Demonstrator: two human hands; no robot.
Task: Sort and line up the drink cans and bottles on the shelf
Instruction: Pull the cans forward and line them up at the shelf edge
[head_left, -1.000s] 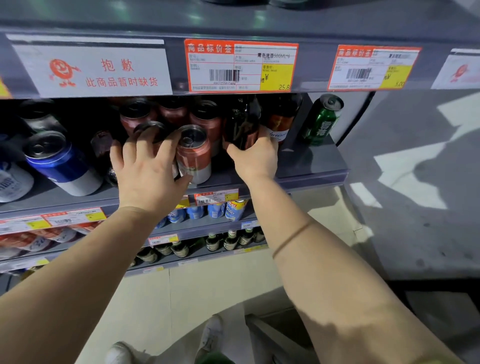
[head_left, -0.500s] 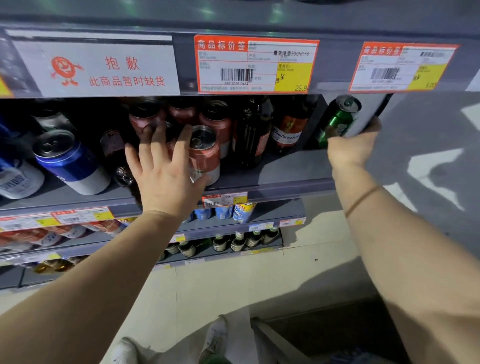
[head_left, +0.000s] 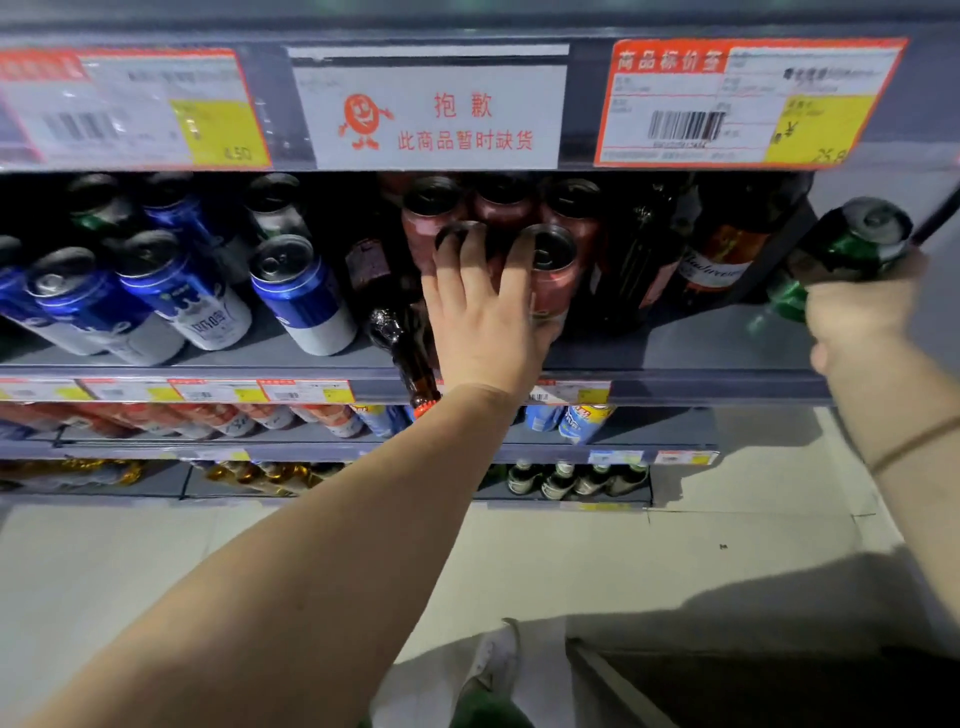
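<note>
My left hand (head_left: 483, 317) rests with straight fingers against the front red cans (head_left: 553, 270) on the grey shelf (head_left: 701, 358); more red cans stand behind them. A brown bottle (head_left: 402, 348) lies on its side under that hand, its neck sticking out over the shelf edge. My right hand (head_left: 857, 317) grips a green can (head_left: 852, 244) lifted off the right end of the shelf. Dark bottles (head_left: 722, 260) stand between the red cans and the green can. Blue and white cans (head_left: 304, 296) stand on the left.
Price tags (head_left: 748, 101) and an out-of-stock sign (head_left: 434, 111) line the upper shelf's edge just above the cans. Lower shelves hold more cans (head_left: 584, 421) and small bottles (head_left: 561, 478). A pale tiled floor lies below, and the shelf ends at the right.
My right hand has lifted the green can off the shelf's right end. The camera has swung left. My left hand stays against the red cans.
</note>
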